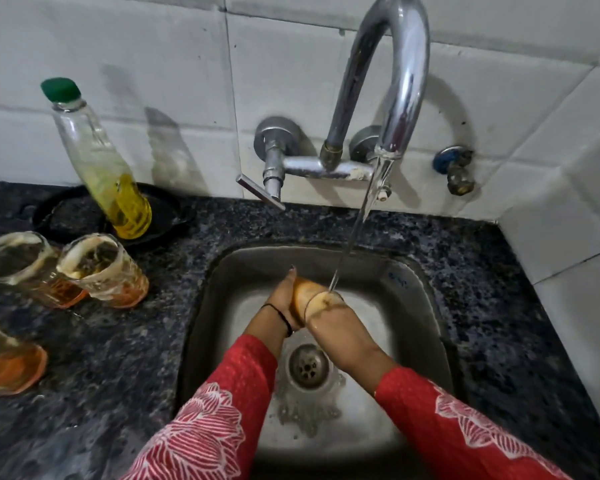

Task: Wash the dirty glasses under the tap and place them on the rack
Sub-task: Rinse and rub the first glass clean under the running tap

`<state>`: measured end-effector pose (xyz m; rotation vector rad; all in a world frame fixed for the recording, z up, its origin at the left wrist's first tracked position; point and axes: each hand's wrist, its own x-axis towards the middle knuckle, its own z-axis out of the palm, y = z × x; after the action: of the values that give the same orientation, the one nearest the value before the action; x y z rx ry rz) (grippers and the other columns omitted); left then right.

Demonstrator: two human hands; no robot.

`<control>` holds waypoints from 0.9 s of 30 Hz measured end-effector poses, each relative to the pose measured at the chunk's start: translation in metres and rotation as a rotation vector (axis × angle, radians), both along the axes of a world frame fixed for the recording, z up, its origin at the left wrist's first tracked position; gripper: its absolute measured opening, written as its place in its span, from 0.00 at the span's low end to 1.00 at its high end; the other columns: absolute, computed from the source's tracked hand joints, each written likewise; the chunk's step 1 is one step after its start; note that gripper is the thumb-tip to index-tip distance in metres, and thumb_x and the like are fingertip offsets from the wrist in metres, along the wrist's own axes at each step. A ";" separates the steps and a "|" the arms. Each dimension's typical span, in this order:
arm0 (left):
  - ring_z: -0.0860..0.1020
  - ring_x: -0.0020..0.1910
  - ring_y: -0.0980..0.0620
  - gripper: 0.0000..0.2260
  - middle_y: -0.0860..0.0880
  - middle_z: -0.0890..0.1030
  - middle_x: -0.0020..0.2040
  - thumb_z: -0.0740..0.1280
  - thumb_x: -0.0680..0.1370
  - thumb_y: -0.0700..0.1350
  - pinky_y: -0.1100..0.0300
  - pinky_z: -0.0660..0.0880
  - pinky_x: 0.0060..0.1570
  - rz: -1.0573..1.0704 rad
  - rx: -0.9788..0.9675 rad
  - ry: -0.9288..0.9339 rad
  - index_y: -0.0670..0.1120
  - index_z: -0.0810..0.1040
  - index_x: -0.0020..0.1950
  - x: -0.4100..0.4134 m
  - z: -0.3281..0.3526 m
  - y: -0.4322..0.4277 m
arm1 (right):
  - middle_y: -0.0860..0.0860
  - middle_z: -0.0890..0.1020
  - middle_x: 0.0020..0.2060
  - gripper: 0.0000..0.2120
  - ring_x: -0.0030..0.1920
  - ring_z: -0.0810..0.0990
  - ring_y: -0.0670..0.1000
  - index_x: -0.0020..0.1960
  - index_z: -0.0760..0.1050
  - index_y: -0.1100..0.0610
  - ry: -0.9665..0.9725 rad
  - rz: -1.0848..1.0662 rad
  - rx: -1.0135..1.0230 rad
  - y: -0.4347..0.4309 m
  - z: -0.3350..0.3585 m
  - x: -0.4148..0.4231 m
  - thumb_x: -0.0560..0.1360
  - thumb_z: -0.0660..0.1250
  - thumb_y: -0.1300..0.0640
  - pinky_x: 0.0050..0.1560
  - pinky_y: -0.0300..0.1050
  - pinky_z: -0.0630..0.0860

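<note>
Over the steel sink (409, 271), my left hand (282, 297) grips a dirty orange-tinted glass (303, 294) around its base end. The glass lies tilted with its mouth toward the right. My right hand (323, 311) is pushed into the mouth, and its fingers are blurred behind the glass wall. A thin stream of water (357, 220) falls from the curved chrome tap (392, 81) onto the rim of the glass. Three more dirty glasses stand on the counter at the left: two together (18, 265) (101, 271) and one at the frame's edge (9, 362). No rack is in view.
A soap bottle (101, 161) with a green cap and yellow liquid stands on a black plate (66, 216) at the back left. The dark speckled counter (499, 306) surrounds the sink. A lever handle (260, 192) sticks out left of the tap. The drain (307, 365) lies below my wrists.
</note>
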<state>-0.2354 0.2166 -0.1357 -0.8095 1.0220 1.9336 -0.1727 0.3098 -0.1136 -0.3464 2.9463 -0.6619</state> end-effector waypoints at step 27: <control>0.78 0.43 0.45 0.23 0.41 0.79 0.46 0.57 0.78 0.61 0.54 0.76 0.43 -0.022 0.004 0.053 0.42 0.76 0.55 -0.001 -0.012 0.013 | 0.63 0.76 0.35 0.04 0.38 0.74 0.50 0.40 0.72 0.70 -0.168 -0.380 -0.700 -0.004 -0.006 -0.002 0.73 0.62 0.69 0.44 0.41 0.74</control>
<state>-0.2361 0.2298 -0.1473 -0.7453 1.0545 1.9469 -0.1745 0.3056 -0.1191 0.2286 2.5383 -1.6718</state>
